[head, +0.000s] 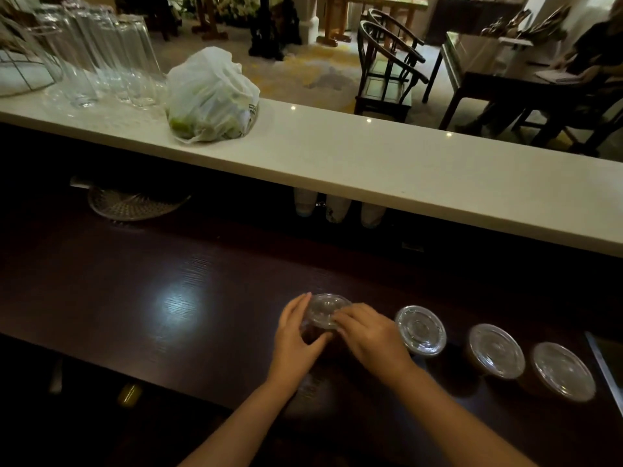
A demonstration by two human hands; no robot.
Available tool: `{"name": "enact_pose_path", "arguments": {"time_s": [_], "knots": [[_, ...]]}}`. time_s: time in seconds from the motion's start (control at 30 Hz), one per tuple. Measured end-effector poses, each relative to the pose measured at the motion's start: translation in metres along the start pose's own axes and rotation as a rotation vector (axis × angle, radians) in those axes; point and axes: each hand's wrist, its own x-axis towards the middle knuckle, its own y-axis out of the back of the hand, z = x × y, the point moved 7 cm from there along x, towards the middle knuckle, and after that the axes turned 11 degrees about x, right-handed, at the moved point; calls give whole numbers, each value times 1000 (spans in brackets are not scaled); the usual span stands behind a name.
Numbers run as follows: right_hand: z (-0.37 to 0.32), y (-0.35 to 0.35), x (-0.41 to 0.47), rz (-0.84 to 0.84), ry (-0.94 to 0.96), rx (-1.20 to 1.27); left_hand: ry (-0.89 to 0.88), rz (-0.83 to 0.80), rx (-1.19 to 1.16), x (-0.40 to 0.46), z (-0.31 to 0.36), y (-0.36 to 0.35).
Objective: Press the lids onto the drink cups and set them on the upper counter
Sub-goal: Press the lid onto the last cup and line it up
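Both hands on leftmost cup (318,332) on dark lower counter (168,281): left hand (296,328) grips its side, right hand (367,332) presses lid (325,310). Three lidded cups (495,352) wait, apparently sealed. Upper counter (404,170) holds none yet.

— What sits far beyond the fingers, up to their left?
— A white plastic bag (211,97) with something green inside, knotted at the top. Further left, a cluster of clear drinking glasses (101,59) standing upside down.
— And lower, nearer the fingers?
— A cut-glass dish (133,203) in the shadow to their left, and pale stacked paper cups (337,208) hanging straight ahead of them.
— Farther off?
— Dark wooden chairs (387,67) on a patterned floor.
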Motion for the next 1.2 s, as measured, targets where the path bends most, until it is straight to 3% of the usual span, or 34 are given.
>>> {"name": "enact_pose_path", "arguments": {"time_s": [0.1, 0.2, 0.3, 0.47, 0.6, 0.7, 0.93, 1.2], "knots": [[6, 14, 7, 186, -229, 142, 51, 97, -211, 3, 13, 13], [12, 21, 6, 383, -516, 345, -44, 153, -174, 11, 35, 30], [22, 14, -4, 494, -790, 614, -295, 107, 70, 13, 64, 48], [19, -11, -21, 774, -1136, 1330, -624, -59, 558, -4, 82, 57], [9, -32, -31, 823, -1285, 1710, -745, -156, 786, -16, 79, 60], [5, -40, -37, 815, -1318, 1850, -774, -222, 866, -20, 76, 60], [-15, -59, -49, 692, -1368, 1971, -806, -297, 898, -20, 86, 53], [-26, -83, -85, 710, -1521, 2039, -897, -336, 955, -35, 82, 41]]}}
